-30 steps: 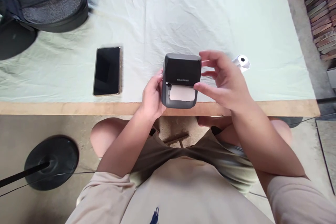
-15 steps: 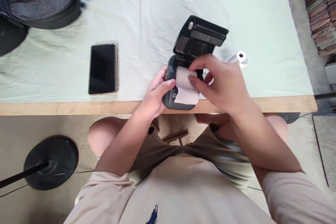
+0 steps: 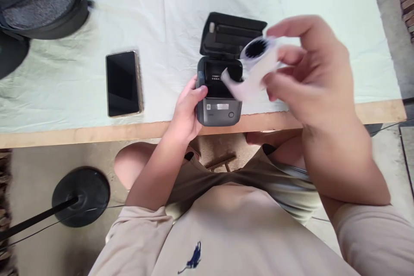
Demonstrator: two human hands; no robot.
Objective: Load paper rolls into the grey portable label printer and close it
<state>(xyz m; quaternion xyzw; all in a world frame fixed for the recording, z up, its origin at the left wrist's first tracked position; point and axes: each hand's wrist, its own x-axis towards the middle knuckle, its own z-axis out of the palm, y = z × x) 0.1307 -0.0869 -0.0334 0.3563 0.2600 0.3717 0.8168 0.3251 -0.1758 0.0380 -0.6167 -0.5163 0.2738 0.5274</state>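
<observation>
My left hand (image 3: 189, 110) grips the left side of a dark grey portable thermal printer (image 3: 218, 112) at the table's front edge. The printer's lid (image 3: 231, 34) is flipped up, and its paper bay shows bare inside. Up and to the right of the bay, my right hand (image 3: 310, 69) pinches a white paper roll (image 3: 263, 69) between thumb and fingers. The roll's dark round core faces me, and a loose curl of paper hangs off toward the printer. The roll and right hand are smeared by motion.
A smartphone (image 3: 123, 84) lies face up left of the printer. At the far left stands a black bag (image 3: 42, 4). A pale cloth (image 3: 161, 13) covers the table, whose wooden edge (image 3: 155, 133) runs before me. A round black stand base (image 3: 80, 196) is on the floor.
My right hand has lifted the paper roll out of the printer's bay, up and to the right. The left hand still holds the printer. The second roll on the cloth is now out of sight.
</observation>
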